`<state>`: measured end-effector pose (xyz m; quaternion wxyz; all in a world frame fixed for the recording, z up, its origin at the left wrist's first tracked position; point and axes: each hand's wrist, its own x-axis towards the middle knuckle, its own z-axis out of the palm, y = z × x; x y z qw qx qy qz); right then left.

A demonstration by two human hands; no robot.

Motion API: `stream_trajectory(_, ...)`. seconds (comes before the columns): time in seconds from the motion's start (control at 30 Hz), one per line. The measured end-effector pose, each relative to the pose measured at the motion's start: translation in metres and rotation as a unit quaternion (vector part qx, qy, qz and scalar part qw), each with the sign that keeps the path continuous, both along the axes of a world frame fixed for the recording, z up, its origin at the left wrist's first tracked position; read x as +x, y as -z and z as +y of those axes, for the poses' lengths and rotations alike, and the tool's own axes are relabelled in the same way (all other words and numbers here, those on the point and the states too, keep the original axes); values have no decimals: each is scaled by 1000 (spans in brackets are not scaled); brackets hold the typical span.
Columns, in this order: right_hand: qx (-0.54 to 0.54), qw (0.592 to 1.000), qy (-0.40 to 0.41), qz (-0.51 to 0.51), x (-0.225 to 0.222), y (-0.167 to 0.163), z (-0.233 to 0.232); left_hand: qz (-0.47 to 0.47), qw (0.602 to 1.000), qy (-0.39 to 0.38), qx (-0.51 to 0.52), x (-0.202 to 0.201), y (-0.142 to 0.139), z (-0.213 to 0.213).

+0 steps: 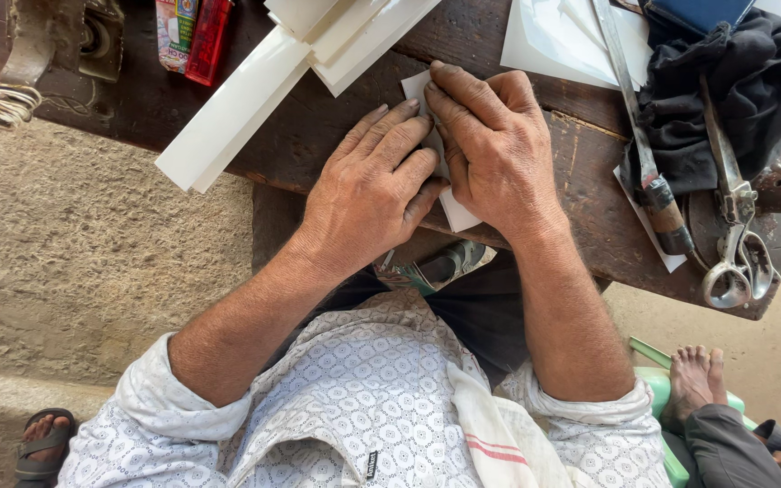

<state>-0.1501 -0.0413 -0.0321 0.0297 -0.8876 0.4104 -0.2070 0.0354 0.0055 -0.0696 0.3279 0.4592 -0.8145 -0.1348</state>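
Note:
Both my hands press flat on a small white piece of card (416, 88) lying on a dark wooden workbench (318, 145). My left hand (372, 185) covers the card's left side with fingers spread forward. My right hand (490, 145) lies beside it, fingers pointing up and left over the card's top corner. A strip of the card shows at the bench's near edge between the two hands. Most of the card is hidden under them.
Long white folded card strips (264, 81) lie up left. White sheets (562, 41) rest at the top right beside a black cloth (752, 81), metal scissors (734, 226) and a wooden-handled blade (653, 181). Another person's bare foot (693, 380) is at lower right.

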Motion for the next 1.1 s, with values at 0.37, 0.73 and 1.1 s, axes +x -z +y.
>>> stream_trajectory(0.37,-5,1000,3,30,0,-3,3,8,1000,-4,20,1,0,2)
stream_trajectory(0.73,-25,999,-1,32,-3,5,5,34,999,-2,31,2,-1,3)
stream_trajectory(1.1,-31,999,-6,32,-11,15,9,26,999,16,34,2,4,4)
